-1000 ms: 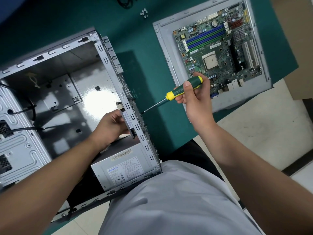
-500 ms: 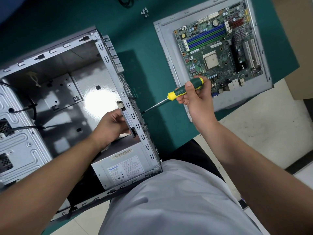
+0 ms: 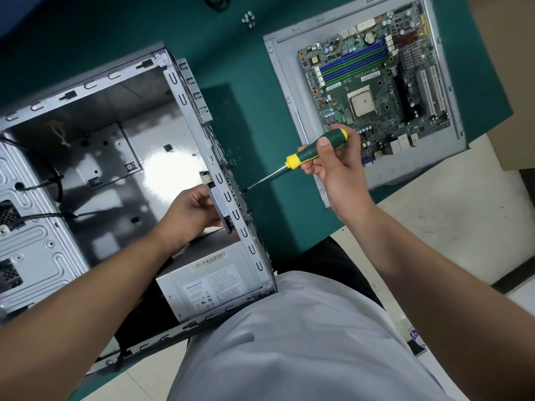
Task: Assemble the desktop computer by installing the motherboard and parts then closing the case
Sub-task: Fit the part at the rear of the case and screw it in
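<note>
An open grey computer case (image 3: 86, 82) lies on the green table, its rear wall (image 3: 228, 195) facing right. Inside the case my left hand (image 3: 191, 212) grips a flat dark part (image 3: 221, 204) held against that rear wall. My right hand (image 3: 338, 166) grips the green and yellow handle of a screwdriver (image 3: 307, 154); its tip touches the outside of the rear wall. A power supply (image 3: 208, 285) sits in the case's near corner. The motherboard (image 3: 376, 88) lies on a grey side panel (image 3: 289, 91) to the right.
A few small screws (image 3: 249, 19) lie on the green mat (image 3: 246, 125) behind the panel. Black cables (image 3: 43, 186) run along the case's left side. A cardboard box (image 3: 509, 68) stands at the far right. My lap fills the lower middle.
My right hand's fingers have shifted slightly on the screwdriver handle, with the tip staying at the same spot on the rear wall. My left hand has not moved.
</note>
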A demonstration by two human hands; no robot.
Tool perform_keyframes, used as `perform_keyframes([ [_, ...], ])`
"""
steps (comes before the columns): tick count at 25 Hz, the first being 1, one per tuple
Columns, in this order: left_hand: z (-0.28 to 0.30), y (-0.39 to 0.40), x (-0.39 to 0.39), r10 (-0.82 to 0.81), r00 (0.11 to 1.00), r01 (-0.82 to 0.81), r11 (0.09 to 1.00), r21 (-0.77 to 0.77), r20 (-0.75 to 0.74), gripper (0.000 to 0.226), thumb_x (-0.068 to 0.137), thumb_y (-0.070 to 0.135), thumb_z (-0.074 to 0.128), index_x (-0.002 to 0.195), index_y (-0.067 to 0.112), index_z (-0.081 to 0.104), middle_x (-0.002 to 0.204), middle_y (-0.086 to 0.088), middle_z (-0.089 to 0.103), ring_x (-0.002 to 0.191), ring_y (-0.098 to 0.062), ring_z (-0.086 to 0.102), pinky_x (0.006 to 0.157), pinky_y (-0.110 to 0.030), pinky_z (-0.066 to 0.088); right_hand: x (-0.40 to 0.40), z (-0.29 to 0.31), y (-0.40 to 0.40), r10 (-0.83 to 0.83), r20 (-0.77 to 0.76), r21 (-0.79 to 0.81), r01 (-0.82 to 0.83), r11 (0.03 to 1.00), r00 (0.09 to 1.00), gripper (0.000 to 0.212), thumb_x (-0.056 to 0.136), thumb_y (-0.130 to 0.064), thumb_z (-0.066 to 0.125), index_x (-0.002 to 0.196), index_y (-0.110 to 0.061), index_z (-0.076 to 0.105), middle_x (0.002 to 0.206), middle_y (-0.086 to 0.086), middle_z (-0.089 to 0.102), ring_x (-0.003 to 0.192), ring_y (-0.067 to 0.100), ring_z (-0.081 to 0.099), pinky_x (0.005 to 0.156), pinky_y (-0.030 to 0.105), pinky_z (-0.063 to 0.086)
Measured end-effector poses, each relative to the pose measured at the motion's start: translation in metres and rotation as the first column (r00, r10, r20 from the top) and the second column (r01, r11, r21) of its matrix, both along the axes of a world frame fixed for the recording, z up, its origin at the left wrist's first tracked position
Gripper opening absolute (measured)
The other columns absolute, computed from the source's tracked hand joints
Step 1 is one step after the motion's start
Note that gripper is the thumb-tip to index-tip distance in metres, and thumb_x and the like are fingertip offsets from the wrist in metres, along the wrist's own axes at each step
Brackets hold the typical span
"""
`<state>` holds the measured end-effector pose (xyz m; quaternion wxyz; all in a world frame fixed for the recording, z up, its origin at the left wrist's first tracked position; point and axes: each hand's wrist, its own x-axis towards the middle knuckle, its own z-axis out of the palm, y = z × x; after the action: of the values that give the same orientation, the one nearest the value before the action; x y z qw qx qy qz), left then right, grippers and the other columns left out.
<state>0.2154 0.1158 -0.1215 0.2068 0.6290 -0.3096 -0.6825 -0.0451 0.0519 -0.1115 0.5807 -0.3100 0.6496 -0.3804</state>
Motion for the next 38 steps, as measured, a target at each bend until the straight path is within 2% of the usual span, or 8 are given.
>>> perform_keyframes([
  [12, -0.008, 0.002, 0.003, 0.000, 1.000, 0.000, 1.000, -0.010, -0.022, 0.021, 0.091, -0.024, 0.054, 0.095, -0.008, 0.067, 0.072, -0.001, 0.076, 0.066, -0.014, 0.074, 0.060, -0.020, 0.057, -0.002, 0.013, -0.003, 0.063, 0.025, -0.014, -0.063, 0.998, 0.998, 0.019, 0.108, -0.010, 0.047, 0.123, -0.006, 0.036, 0.095, 0.023, 0.068, 0.069, 0.029, 0.063, 0.070, 0.034, 0.055],
  [19, -0.007, 0.003, 0.003, -0.013, 0.999, 0.013, 1.000, -0.009, -0.029, 0.025, 0.090, -0.025, 0.054, 0.091, -0.004, 0.068, 0.073, -0.003, 0.076, 0.063, -0.013, 0.072, 0.059, -0.020, 0.056, -0.010, 0.008, -0.014, 0.007, 0.044, 0.134, -0.012, 0.991, 0.999, 0.023, 0.101, -0.021, 0.065, 0.108, -0.014, 0.045, 0.077, 0.004, 0.071, 0.071, 0.032, 0.074, 0.065, 0.033, 0.060],
  [23, -0.006, 0.002, 0.003, 0.001, 0.999, -0.001, 1.000, -0.002, -0.048, 0.026, 0.089, -0.026, 0.053, 0.092, -0.004, 0.067, 0.073, -0.004, 0.075, 0.065, -0.016, 0.073, 0.060, -0.022, 0.057, -0.009, 0.005, -0.016, 0.061, 0.062, 0.059, -0.065, 0.996, 0.996, 0.017, 0.104, -0.016, 0.058, 0.112, -0.013, 0.043, 0.079, 0.005, 0.067, 0.068, 0.030, 0.071, 0.066, 0.033, 0.059],
  [26, -0.006, 0.002, 0.003, -0.005, 0.999, 0.005, 1.000, 0.005, -0.042, 0.024, 0.089, -0.027, 0.053, 0.097, -0.009, 0.066, 0.073, -0.004, 0.076, 0.065, -0.015, 0.072, 0.059, -0.022, 0.057, -0.009, 0.007, -0.014, 0.106, 0.086, -0.007, -0.106, 0.994, 0.991, 0.018, 0.106, -0.011, 0.052, 0.117, -0.009, 0.038, 0.094, 0.026, 0.060, 0.066, 0.031, 0.068, 0.066, 0.035, 0.058],
  [29, -0.006, 0.002, 0.002, -0.002, 0.999, 0.003, 1.000, 0.011, -0.044, 0.022, 0.088, -0.027, 0.053, 0.102, -0.015, 0.065, 0.075, -0.009, 0.075, 0.066, -0.018, 0.073, 0.060, -0.023, 0.057, -0.010, 0.007, -0.012, 0.124, 0.089, -0.015, -0.123, 0.992, 0.988, 0.020, 0.106, -0.011, 0.052, 0.119, -0.009, 0.036, 0.097, 0.029, 0.058, 0.066, 0.031, 0.068, 0.066, 0.036, 0.058],
  [32, -0.005, 0.001, 0.001, 0.009, 0.999, -0.009, 1.000, 0.005, -0.048, 0.021, 0.088, -0.028, 0.052, 0.101, -0.017, 0.064, 0.073, -0.010, 0.073, 0.062, -0.018, 0.072, 0.058, -0.023, 0.057, -0.009, 0.007, -0.013, 0.091, 0.017, 0.038, -0.092, 0.995, 0.996, 0.023, 0.104, -0.017, 0.059, 0.118, -0.012, 0.042, 0.092, 0.019, 0.062, 0.065, 0.030, 0.071, 0.066, 0.037, 0.059],
  [35, -0.004, 0.001, 0.001, 0.005, 0.999, -0.004, 1.000, 0.008, -0.050, 0.023, 0.089, -0.027, 0.053, 0.095, -0.009, 0.066, 0.071, -0.005, 0.075, 0.060, -0.016, 0.071, 0.057, -0.022, 0.056, -0.009, 0.004, -0.018, 0.106, -0.091, 0.146, -0.092, 0.985, 0.990, 0.031, 0.099, -0.031, 0.068, 0.118, -0.014, 0.050, 0.099, 0.025, 0.067, 0.067, 0.033, 0.074, 0.064, 0.035, 0.061],
  [38, -0.005, 0.001, 0.001, 0.005, 0.999, -0.005, 1.000, 0.008, -0.047, 0.025, 0.089, -0.027, 0.053, 0.098, -0.009, 0.066, 0.071, -0.003, 0.076, 0.062, -0.015, 0.072, 0.058, -0.021, 0.057, -0.020, 0.001, -0.031, 0.144, -0.095, 0.278, -0.113, 0.954, 0.985, 0.021, 0.104, -0.026, 0.056, 0.116, -0.008, 0.057, 0.116, 0.023, 0.064, 0.085, 0.034, 0.075, 0.073, 0.036, 0.063],
])
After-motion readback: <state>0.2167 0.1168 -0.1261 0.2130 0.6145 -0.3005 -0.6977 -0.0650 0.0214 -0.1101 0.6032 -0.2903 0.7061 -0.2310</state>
